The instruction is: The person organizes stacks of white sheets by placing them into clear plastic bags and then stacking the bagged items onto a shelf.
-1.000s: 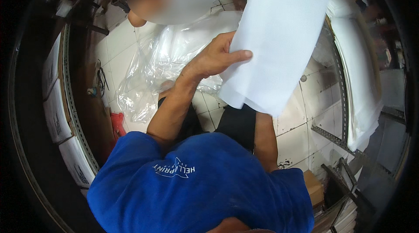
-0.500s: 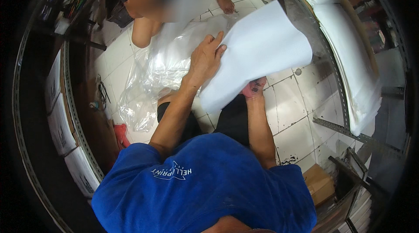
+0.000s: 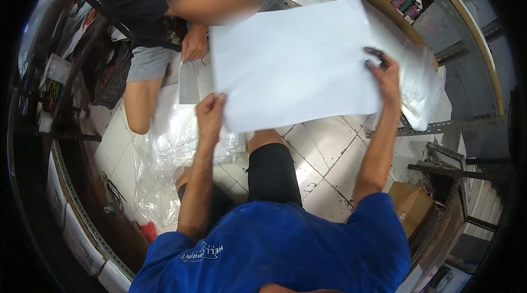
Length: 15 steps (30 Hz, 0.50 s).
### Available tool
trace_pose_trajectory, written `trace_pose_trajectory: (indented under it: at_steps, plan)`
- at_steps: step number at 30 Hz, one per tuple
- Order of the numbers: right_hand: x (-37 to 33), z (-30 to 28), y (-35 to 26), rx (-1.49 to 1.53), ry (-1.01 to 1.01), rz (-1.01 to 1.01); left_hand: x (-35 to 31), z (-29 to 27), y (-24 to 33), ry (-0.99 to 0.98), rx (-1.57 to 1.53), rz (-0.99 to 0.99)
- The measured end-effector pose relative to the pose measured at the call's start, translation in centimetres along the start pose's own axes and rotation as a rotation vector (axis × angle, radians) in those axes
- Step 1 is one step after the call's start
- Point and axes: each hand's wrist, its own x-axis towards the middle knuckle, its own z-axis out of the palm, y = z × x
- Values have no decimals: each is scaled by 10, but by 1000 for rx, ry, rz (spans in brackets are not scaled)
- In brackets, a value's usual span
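A large white sheet [image 3: 291, 68] is stretched almost flat in front of me, above the floor. My left hand [image 3: 210, 114] pinches its left edge near the lower corner, thumb against the front. At the opposite edge my right hand [image 3: 387, 76] grips the sheet with thumb and forefinger; its fingertips are stained dark. Whether it is one sheet or several together I cannot tell. Clear plastic film [image 3: 170, 139] lies crumpled on the floor beyond my left forearm, partly hidden by it.
Across from me a co-worker's hand [image 3: 195, 43] holds a greyish-white sheet [image 3: 189, 84]; the other arm reaches over a rack with plastic-covered sheets [image 3: 420, 84]. A metal shelf [image 3: 74, 183] runs along the left. A cardboard box [image 3: 409, 210] stands on the right, above tiled floor [image 3: 324, 167].
The white sheet was bent and tilted; now it is spread out flat. My right hand has come from beneath it to its right edge. The co-worker's arm now reaches toward the rack.
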Motion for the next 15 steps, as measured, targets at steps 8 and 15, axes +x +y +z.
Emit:
trace_pose_trajectory:
  at_steps: [8, 15]
  plan:
    - [92, -205, 69, -535, 327, 203, -16, 76, 5, -427, -199, -213]
    - [92, -323, 189, -2726, 21, -133, -52, -47, -87, -124, 22, -351]
